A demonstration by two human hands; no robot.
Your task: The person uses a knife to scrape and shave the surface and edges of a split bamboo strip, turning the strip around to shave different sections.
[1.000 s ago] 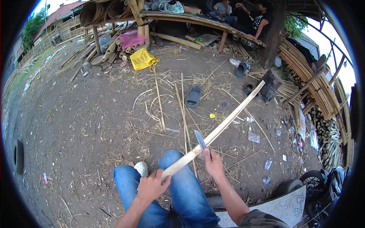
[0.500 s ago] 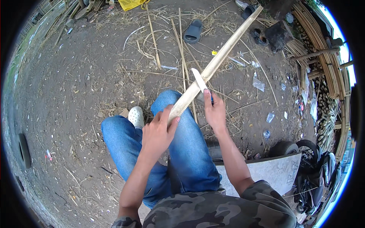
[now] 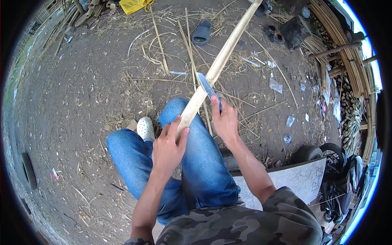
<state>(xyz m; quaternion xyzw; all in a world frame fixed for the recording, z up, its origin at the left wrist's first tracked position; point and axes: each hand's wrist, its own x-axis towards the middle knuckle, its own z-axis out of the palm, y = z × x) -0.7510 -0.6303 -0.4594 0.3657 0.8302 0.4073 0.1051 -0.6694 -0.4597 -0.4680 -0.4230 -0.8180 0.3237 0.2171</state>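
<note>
A long pale bamboo strip (image 3: 221, 57) slants from above my knee up toward the top of the view. My left hand (image 3: 168, 143) is closed around its near end, over my raised thigh. In my right hand (image 3: 224, 121) is a knife (image 3: 206, 85) with a blue handle, mostly hidden by the fingers. Its broad blade lies across the strip, touching it or just above it, with the tip pointing up and left.
Thin bamboo slats (image 3: 160, 41) and shavings litter the dirt ground. A dark slide sandal (image 3: 202, 32) lies ahead. Bundled bamboo poles (image 3: 342, 45) stand at the right. Beside my right arm is a pale board (image 3: 281, 181) near a motorcycle (image 3: 337, 188). A tire (image 3: 28, 171) is far left.
The bamboo strip has swung slightly left at its far end and stands steeper. The knife blade has turned, its face now darker, and my right hand has moved a little left.
</note>
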